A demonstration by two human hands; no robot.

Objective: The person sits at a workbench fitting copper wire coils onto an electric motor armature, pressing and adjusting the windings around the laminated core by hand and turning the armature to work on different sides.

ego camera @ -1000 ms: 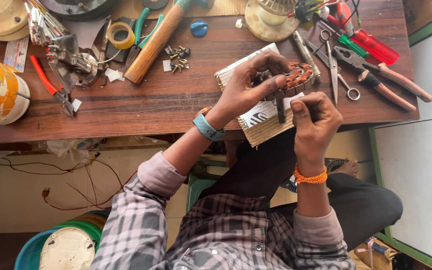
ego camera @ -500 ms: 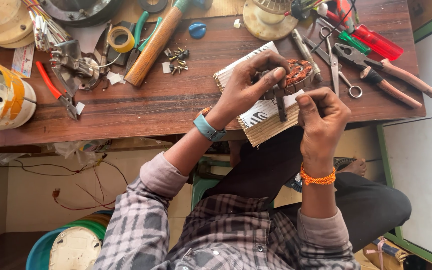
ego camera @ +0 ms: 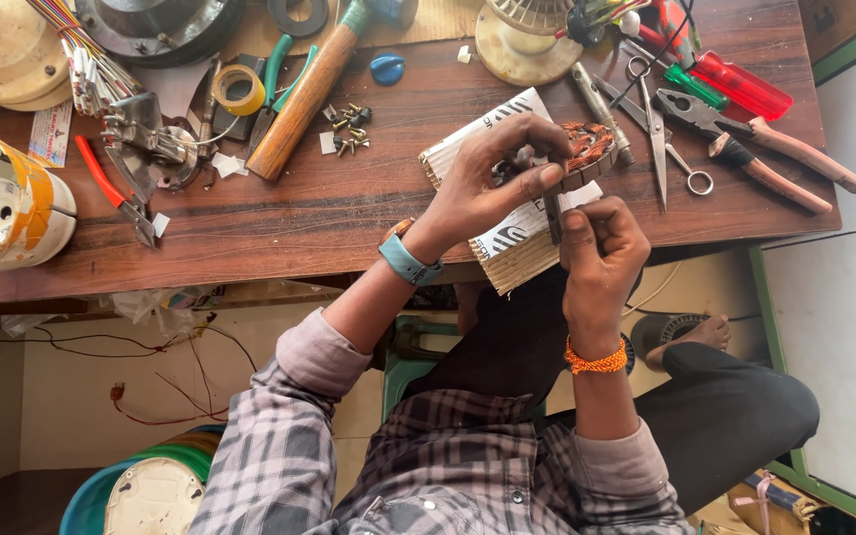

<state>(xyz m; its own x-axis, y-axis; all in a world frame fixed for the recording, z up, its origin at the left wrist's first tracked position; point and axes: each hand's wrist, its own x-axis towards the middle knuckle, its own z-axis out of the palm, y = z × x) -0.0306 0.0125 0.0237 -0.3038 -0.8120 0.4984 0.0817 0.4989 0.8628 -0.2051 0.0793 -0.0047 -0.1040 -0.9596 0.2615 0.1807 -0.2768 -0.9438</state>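
- Our left hand (ego camera: pixel 482 183) is closed over the copper-wound motor coil (ego camera: pixel 587 149), pinning it on the thick book (ego camera: pixel 492 188) at the counter (ego camera: pixel 329 208) near edge.
- Our right hand (ego camera: pixel 601 253) pinches a thin dark tool (ego camera: pixel 553 213) against the coil's near side.
- We judge a slip could nick the windings or jab our left fingers.
- The book overhangs the edge; pressing hard may tip it.
- Scissors (ego camera: pixel 661 139) and pliers (ego camera: pixel 760 149) lie just right.

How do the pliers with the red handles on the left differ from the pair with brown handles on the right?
The red-handled pliers look slimmer than the brown-handled pliers, whose grips look thicker and more worn. The red pair lies left of both hands with its nose toward the table's near edge; the brown pair lies to the right, its jaws pointing left. Both rest untouched on the wooden table.
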